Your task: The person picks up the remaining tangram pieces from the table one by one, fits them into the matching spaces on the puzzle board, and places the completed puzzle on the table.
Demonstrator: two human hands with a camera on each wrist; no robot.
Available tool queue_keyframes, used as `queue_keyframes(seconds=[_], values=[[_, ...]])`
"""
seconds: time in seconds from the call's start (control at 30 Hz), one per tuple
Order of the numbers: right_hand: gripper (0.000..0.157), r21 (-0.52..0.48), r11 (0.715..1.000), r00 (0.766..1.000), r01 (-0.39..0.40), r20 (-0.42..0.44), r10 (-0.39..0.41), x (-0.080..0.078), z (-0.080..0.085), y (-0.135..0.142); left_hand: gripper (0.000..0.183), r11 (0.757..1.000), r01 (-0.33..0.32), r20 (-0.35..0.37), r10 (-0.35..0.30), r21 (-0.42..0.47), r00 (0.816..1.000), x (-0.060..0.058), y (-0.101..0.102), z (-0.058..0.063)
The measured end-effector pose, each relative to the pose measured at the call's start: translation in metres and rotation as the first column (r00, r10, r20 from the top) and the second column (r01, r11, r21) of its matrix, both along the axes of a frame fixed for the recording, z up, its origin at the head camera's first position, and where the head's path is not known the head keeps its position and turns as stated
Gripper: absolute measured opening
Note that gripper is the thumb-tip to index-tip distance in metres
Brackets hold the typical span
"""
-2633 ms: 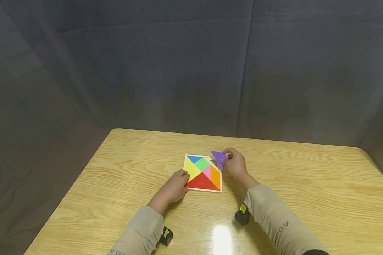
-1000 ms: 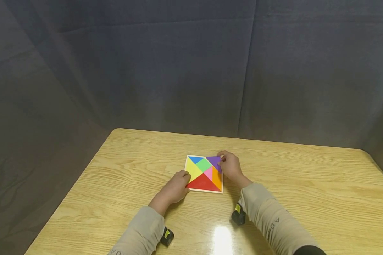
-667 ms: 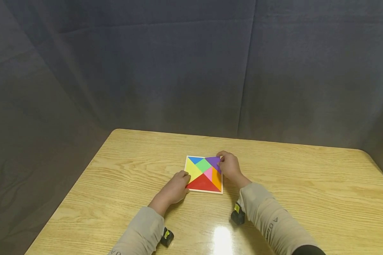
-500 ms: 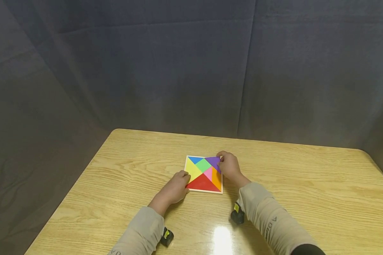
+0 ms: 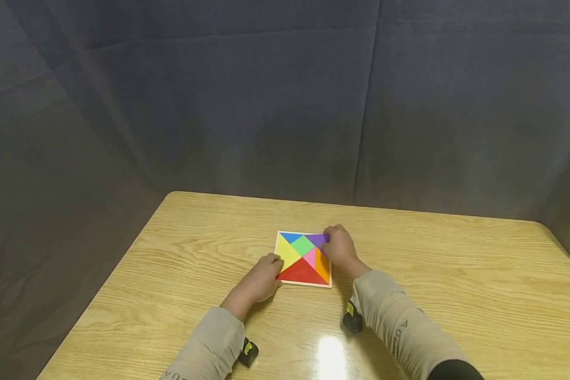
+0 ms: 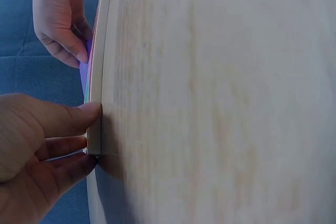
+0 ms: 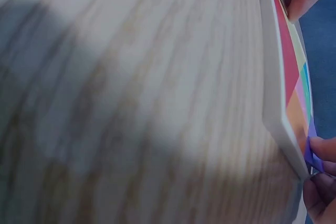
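A square tangram tray (image 5: 309, 285) with a pale wooden rim lies on the table. My left hand (image 5: 262, 278) grips its front left corner; in the left wrist view the thumb (image 6: 79, 119) is on the rim and fingers are underneath. At the back right corner, my right hand (image 5: 343, 248) pinches the purple triangle (image 5: 315, 239), its outer corner hidden by fingers. In the right wrist view the purple triangle (image 7: 311, 157) stands slightly proud of the tray edge. Beside it lie the green square (image 5: 303, 245), pink triangle (image 5: 310, 257) and orange parallelogram (image 5: 322, 266).
The tray also bears a red triangle (image 5: 303, 272), a yellow triangle (image 5: 286, 252) and a blue triangle (image 5: 291, 237). A wood-grain table (image 5: 180, 248) extends to both sides, with a dark curtain (image 5: 247, 116) behind it. Black wrist cameras (image 5: 249, 352) hang under both sleeves.
The right hand has brought the purple triangle left and down from above the tray into the back right corner. Its fingers now cover more of the piece. The left hand has stayed put.
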State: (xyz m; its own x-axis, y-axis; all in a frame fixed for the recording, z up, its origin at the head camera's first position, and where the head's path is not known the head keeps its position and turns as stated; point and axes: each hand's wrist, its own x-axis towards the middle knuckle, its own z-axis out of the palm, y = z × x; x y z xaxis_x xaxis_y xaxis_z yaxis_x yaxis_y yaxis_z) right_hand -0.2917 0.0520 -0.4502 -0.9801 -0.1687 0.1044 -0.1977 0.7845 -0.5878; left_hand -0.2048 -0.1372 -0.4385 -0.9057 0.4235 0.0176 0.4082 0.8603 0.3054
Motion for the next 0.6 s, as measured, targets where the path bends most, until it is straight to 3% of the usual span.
queue_keyframes(seconds=[0.27,0.6], values=[[0.026,0.058,0.998,0.998,-0.026,-0.048,0.029,0.003,-0.004,0.002,0.032,1.0,0.012,-0.006,-0.012,0.013,1.0,-0.001,0.002,0.0],[0.034,0.06,0.995,0.997,-0.079,0.0,0.08,0.017,-0.001,0.003,0.037,0.999,-0.02,0.042,0.019,0.028,0.999,-0.002,0.002,0.0]])
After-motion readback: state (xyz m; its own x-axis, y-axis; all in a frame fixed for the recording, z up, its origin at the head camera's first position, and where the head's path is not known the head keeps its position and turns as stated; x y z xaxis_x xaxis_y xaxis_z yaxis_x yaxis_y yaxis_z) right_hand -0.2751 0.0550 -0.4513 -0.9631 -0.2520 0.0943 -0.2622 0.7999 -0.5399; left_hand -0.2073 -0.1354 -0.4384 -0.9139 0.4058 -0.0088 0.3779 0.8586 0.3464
